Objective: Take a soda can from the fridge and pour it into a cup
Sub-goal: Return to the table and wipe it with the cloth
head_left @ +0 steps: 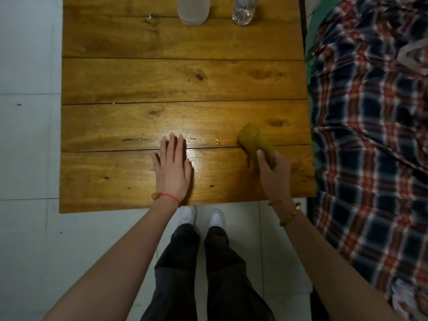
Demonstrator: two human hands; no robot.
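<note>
The left hand (172, 169) lies flat on the wooden table (139, 77), fingers straight, holding nothing; the right hand (274, 176) grasps a yellowish cloth (253, 140) that touches the table near its right edge; a translucent cup (193, 10) stands at the far edge, beside a clear plastic bottle (243, 12); no soda can is in view.

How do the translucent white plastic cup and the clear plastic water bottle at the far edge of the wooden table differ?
The translucent white plastic cup is wide and frosted, while the clear plastic water bottle is narrower and see-through. The cup stands to the left of the bottle. The bottle carries a label with a blue edge; the cup is plain. Both stand upright on the wooden table, untouched by either hand, and the frame cuts off their tops.
</note>
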